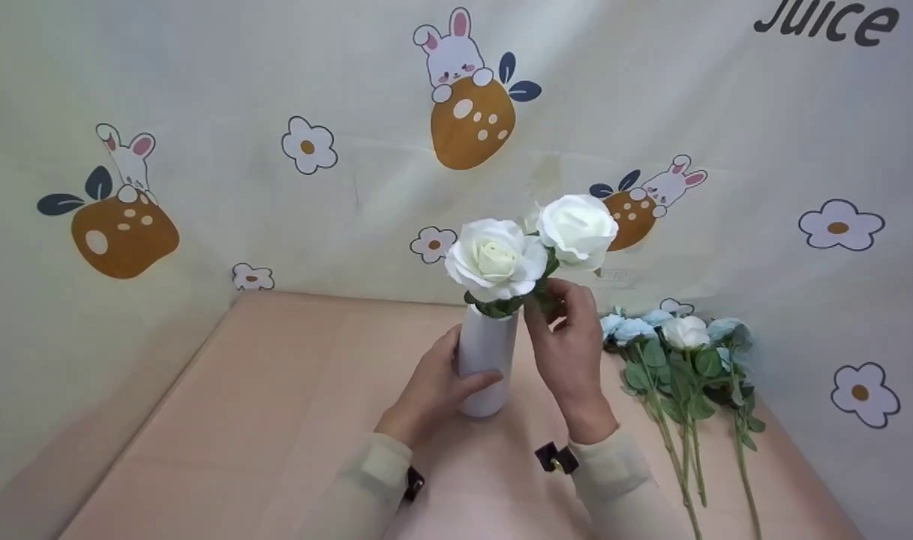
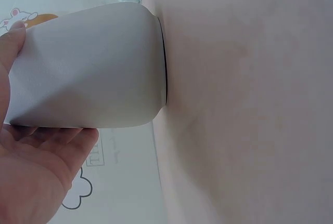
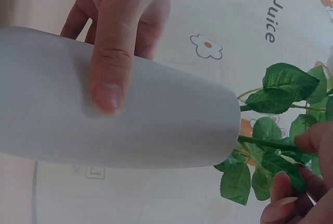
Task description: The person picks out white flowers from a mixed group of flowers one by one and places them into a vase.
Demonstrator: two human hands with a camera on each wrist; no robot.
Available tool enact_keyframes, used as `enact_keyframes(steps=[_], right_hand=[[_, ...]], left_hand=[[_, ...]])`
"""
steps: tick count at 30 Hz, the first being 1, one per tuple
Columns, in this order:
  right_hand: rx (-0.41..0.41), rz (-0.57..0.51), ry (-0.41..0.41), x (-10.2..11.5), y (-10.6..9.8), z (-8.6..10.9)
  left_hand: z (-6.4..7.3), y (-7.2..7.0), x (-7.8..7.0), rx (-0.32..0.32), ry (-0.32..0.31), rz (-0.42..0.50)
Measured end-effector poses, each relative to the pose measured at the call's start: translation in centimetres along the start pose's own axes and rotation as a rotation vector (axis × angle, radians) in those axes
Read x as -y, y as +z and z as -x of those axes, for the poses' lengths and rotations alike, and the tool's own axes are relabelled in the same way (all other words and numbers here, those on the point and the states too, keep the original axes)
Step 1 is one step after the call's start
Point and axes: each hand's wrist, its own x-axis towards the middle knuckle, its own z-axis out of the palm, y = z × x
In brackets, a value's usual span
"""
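Note:
A white vase (image 1: 488, 352) stands on the table, and my left hand (image 1: 437, 382) grips its side, thumb across the front. The left wrist view shows the vase's (image 2: 99, 68) base at the tabletop, fingers on one side and thumb on the other. One open white rose (image 1: 495, 259) sits over the vase mouth. Beside it rises a second white rose (image 1: 578, 231). Just right of the mouth, my right hand (image 1: 569, 345) pinches a green rose stem (image 3: 268, 143). In the right wrist view the stems enter the vase among green leaves (image 3: 289, 81).
On the table's right side lie several long-stemmed flowers, light blue roses (image 1: 629, 328) and a white rose (image 1: 685, 331). Their stems point toward the front edge. A printed curtain (image 1: 351, 75) hangs behind the pink tabletop (image 1: 276, 420).

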Motion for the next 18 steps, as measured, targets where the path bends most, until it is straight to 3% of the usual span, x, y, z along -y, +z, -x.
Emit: enact_keyframes(steps=[5, 12, 18], right_hand=[[0.040, 0.042, -0.019, -0.55, 0.45, 0.07], [0.107, 0.107, 0.041, -0.67, 0.62, 0.06], [0.037, 0.001, 0.044, -0.38, 0.34, -0.01]], left_hand=[[0.04, 0.01, 0.03, -0.007, 0.023, -0.014], [0.02, -0.08, -0.06, -0.010, 0.036, -0.027], [0.01, -0.10, -0.17, -0.006, 0.024, -0.026]])
